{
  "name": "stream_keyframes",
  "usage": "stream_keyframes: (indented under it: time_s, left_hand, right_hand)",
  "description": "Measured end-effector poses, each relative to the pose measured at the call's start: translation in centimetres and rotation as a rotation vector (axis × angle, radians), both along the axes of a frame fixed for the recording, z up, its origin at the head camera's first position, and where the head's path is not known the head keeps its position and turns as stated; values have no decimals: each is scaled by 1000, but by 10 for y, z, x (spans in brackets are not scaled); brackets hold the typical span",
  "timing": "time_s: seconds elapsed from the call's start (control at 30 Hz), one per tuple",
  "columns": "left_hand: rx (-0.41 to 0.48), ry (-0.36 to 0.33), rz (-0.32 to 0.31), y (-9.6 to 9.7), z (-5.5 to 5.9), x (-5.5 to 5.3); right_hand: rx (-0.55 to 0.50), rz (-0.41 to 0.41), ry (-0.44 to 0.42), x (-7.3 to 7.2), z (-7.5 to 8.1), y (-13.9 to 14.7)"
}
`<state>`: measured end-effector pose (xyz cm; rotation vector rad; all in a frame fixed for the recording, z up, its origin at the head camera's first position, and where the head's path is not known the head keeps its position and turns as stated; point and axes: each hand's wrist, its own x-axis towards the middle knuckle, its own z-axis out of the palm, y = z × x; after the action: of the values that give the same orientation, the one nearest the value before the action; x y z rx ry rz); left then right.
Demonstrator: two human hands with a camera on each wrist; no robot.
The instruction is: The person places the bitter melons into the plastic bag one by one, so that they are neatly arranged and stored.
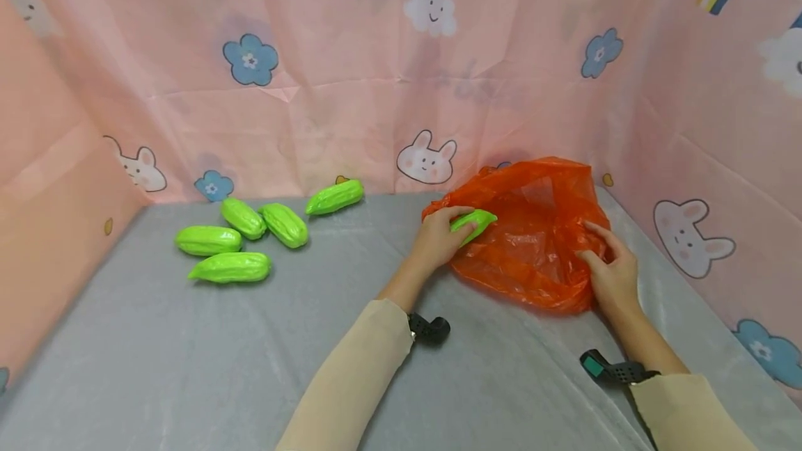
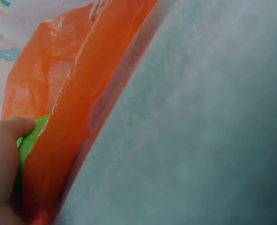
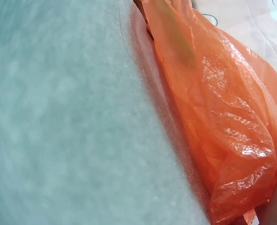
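I'm pinching green gourd [image 1: 479, 223] in half-closed left hand [image 1: 434, 236], nine o'clock in mouth of orange bag [image 1: 526, 249]; half-curled right hand [image 1: 617, 273] gripping three o'clock side. Risk: mouth sagging, snagging gourd, if right grip is loosening.

The bag [image 1: 532, 263] is thin, glossy, crinkled plastic, partly see-through. The vegetables [image 1: 230, 267] look shiny and ridged. The surface [image 1: 156, 360] seems matt, perhaps cloth, though the close views blur it. The backdrop [image 1: 351, 117] is creased fabric; the sleeves [image 1: 357, 374], matt cloth.
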<state>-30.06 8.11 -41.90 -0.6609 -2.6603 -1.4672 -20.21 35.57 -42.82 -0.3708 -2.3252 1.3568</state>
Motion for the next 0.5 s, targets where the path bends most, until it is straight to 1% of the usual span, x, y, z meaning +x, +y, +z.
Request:
stream_keyframes:
  time_s: [0.17, 0.3, 0.37, 0.5]
  left_hand:
    - [-30, 5, -10, 0, 0, 1]
    - [-40, 36, -25, 0, 1, 1]
    - [-51, 59, -47, 0, 2, 1]
    - [-86, 101, -123, -1, 4, -1]
  right_hand:
    - [-7, 11, -13, 1, -1, 1]
    - [-7, 18, -8, 0, -1, 1]
    - [2, 13, -3, 0, -1, 1]
    - [8, 3, -3, 0, 0, 0]
